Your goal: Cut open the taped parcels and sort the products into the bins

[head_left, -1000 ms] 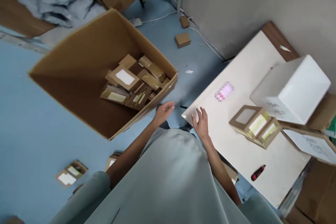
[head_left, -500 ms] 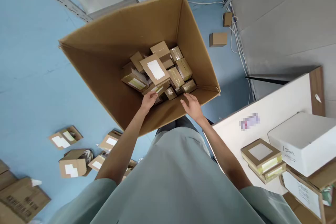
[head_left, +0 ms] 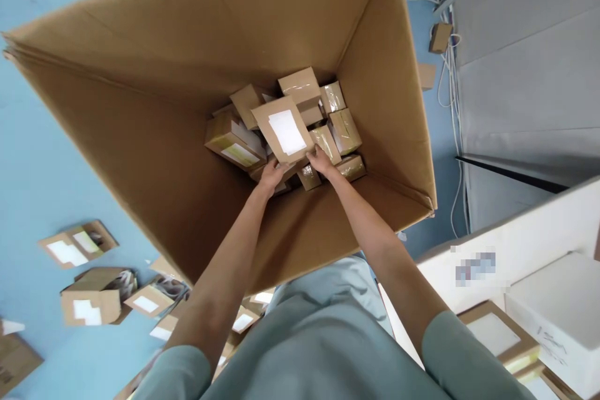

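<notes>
Pinched top box with left hand and right hand inside carton; apparently readied pickup, likely requiring level lift.

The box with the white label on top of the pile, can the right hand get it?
Yes, it looks like it: the right hand is at one corner of the white-labelled cardboard box, nothing lies on top of that box, and the big carton is open above.
</notes>
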A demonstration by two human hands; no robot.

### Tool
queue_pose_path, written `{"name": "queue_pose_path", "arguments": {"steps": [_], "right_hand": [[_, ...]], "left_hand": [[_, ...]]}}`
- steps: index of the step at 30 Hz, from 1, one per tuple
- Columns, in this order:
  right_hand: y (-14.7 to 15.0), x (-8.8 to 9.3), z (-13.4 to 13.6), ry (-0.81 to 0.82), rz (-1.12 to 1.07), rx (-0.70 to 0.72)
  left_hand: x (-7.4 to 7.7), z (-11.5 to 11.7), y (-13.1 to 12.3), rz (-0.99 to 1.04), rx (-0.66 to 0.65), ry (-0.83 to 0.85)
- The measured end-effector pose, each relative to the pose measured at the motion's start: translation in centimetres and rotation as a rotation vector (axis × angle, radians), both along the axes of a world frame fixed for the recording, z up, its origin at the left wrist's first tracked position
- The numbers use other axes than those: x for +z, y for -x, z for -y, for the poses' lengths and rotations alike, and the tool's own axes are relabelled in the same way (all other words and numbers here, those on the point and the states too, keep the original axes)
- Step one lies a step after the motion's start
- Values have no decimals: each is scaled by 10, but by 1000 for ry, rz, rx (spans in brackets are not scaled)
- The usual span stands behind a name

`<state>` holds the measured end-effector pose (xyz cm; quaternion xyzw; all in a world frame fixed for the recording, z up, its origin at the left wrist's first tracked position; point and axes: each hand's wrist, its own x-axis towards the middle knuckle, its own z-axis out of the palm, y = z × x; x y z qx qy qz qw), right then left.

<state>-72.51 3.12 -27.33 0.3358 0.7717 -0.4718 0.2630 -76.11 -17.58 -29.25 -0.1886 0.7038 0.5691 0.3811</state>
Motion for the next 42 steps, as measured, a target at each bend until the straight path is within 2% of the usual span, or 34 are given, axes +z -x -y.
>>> {"name": "queue_pose_path", "arguments": {"steps": [2,5,8,13,17,21,24,27,30,34,38,42], "right_hand": [[0,3,5,-1,-8,1],[-5,29,13,-30,-64,-2],[-13,76,18,-58,-165,-16],[-45,177,17,-84,-313,-77],[-91,250,16,-74,-429,-100],[-147,310,28,-103,-556,-178],[-193,351,41,-172,-628,-288],[-242,385,52,-249,-670,-442],[-293,407,61,-294,-704,-623],[-358,420,77,-344,-706,-850],[-415,423,99,-391,-667,-1051],[-474,416,115,-440,-670,-1225]], "left_hand": [[7,-1,-2,24,2,44],[36,3,-6,-5,35,70],[84,14,-11,-43,68,83],[180,31,-28,-75,6,-57],[242,38,-41,-78,-15,-176],[285,30,-45,-49,-112,-236],[311,10,-50,-39,-221,-296],[337,-22,-64,-17,-358,-378],[362,-62,-89,37,-464,-438],[385,-117,-136,90,-640,-442],[392,-161,-196,156,-797,-403],[392,-186,-267,104,-938,-467]]}}
